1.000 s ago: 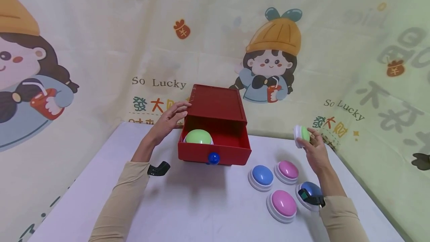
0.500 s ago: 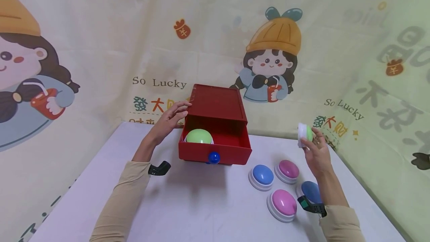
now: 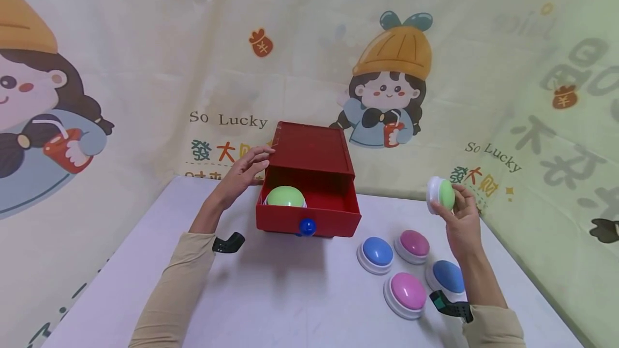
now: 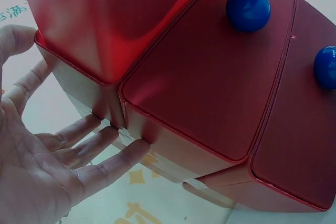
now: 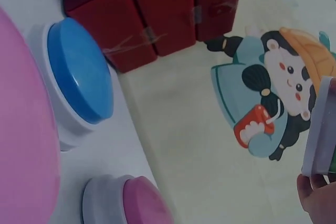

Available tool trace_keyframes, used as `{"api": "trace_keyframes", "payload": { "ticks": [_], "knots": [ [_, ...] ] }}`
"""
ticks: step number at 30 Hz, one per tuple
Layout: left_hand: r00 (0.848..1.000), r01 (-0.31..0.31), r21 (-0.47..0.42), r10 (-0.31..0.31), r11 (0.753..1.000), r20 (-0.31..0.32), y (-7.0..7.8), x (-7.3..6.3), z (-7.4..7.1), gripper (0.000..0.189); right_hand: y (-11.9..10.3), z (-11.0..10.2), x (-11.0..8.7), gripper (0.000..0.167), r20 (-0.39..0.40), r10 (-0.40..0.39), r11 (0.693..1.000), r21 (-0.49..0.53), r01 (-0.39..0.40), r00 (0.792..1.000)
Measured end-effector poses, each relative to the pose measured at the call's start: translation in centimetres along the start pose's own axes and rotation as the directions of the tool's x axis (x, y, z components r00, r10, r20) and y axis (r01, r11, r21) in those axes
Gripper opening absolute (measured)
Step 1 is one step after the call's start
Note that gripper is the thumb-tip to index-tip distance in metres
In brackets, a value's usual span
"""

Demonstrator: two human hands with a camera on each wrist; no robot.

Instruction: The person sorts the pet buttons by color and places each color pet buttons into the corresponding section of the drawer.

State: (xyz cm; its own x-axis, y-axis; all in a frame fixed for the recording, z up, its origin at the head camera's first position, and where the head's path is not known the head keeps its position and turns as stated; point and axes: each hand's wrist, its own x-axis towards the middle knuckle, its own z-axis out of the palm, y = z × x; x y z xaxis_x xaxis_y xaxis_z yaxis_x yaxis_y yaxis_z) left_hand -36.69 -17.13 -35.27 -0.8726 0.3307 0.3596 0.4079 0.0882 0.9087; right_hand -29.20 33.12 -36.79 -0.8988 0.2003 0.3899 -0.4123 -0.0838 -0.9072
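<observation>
My left hand [image 3: 239, 179] rests against the left side of a red drawer box [image 3: 311, 146], its fingers spread and fairly straight along the wall in the left wrist view. The top drawer [image 3: 338, 222] is pulled out and holds a green-domed buzzer button [image 3: 285, 196] at its left. Off to the right, my right hand [image 3: 464, 222] pinches another green buzzer button [image 3: 446, 195] above the table, tipped on its side with the white base facing left. Only part of that button's base [image 5: 320, 129] shows at the edge of the right wrist view.
Two blue buzzer buttons, one nearer the box [image 3: 378, 254], and two pink ones, including a front one [image 3: 408, 291], stand on the white table [image 3: 271, 305]. Shut lower drawers [image 4: 205, 66] with blue knobs [image 4: 248, 9] sit below the open one. A printed curtain [image 3: 309, 79] hangs behind.
The right hand has shifted slightly right with the green buzzer button and turned it, so more of its green dome faces me. The left hand and drawer stay put.
</observation>
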Motion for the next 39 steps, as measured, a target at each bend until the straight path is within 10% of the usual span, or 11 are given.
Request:
{"api": "trace_keyframes", "payload": {
  "ticks": [27, 39],
  "knots": [
    [1.0, -0.007, -0.014, 0.008, 1.0, 0.006, 0.0, 0.0, 0.1, 0.047, -4.1, 5.7, -3.1, 0.07, 0.105, -0.13, 0.982, -0.121, 0.142, 0.986],
    [1.0, 0.0, -0.016, 0.0, 1.0, -0.002, 0.2, -0.2, 0.2, 0.047, -5.3, 7.7, -4.4, 0.074, 0.23, -0.275, 0.952, -0.074, 0.299, 0.933]
  ]
}}
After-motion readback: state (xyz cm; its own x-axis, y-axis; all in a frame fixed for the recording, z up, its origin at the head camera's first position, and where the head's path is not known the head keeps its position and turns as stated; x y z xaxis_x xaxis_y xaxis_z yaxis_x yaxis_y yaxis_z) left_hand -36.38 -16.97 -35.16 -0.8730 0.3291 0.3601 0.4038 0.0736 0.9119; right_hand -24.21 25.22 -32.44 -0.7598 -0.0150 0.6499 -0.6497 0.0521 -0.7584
